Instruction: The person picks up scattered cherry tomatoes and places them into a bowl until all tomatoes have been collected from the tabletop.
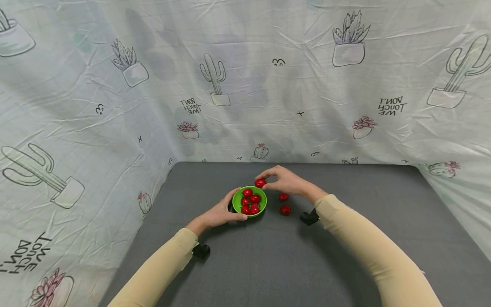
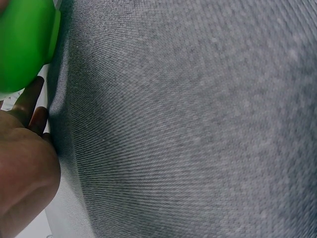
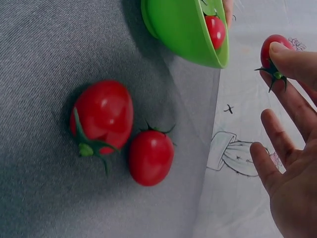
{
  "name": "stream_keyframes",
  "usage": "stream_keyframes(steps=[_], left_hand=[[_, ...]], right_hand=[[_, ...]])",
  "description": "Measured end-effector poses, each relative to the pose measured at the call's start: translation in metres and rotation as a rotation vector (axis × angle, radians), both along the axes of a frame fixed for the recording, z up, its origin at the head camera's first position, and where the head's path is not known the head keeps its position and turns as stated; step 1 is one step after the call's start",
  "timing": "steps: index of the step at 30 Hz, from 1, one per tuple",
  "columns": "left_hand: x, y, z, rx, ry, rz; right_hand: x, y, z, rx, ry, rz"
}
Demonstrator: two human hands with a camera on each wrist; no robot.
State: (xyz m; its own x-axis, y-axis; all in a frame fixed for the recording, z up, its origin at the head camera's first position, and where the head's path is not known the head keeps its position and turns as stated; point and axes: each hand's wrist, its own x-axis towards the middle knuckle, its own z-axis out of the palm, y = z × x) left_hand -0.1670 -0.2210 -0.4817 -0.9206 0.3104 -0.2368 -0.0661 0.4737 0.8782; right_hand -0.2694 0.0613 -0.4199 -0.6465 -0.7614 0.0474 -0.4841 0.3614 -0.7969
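My left hand (image 1: 218,214) holds a small green bowl (image 1: 263,201) by its side, with the thumb at the near edge and the fingers at the far left. Several red cherry tomatoes (image 1: 247,192) lie in the bowl. Just above the bowl's far right rim, my right hand (image 1: 288,181) pinches one cherry tomato (image 3: 273,48) between thumb and index finger, its green stem hanging downward. The other right fingers are spread apart. Two more tomatoes, a nearer one (image 3: 106,114) and a farther one (image 3: 151,157), rest on the table below the right wrist.
A dark grey cloth covers the table (image 1: 261,264). Behind it and at the left hangs a pale curtain (image 1: 253,76) printed with cacti. Black wrist devices sit under the left sleeve (image 1: 168,260) and the right sleeve (image 1: 364,234).
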Motion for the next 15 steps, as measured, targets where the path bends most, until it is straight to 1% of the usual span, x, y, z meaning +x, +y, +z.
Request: stream_keyframes(steps=[9,15], left_hand=[[-0.001,-0.001,-0.001,-0.008,-0.001,-0.006],[-0.002,-0.001,-0.003,-0.004,-0.005,-0.011]], right_hand=[[0.000,-0.010,-0.005,0.016,-0.019,0.048],[-0.002,-0.015,-0.012,-0.020,-0.004,0.113]])
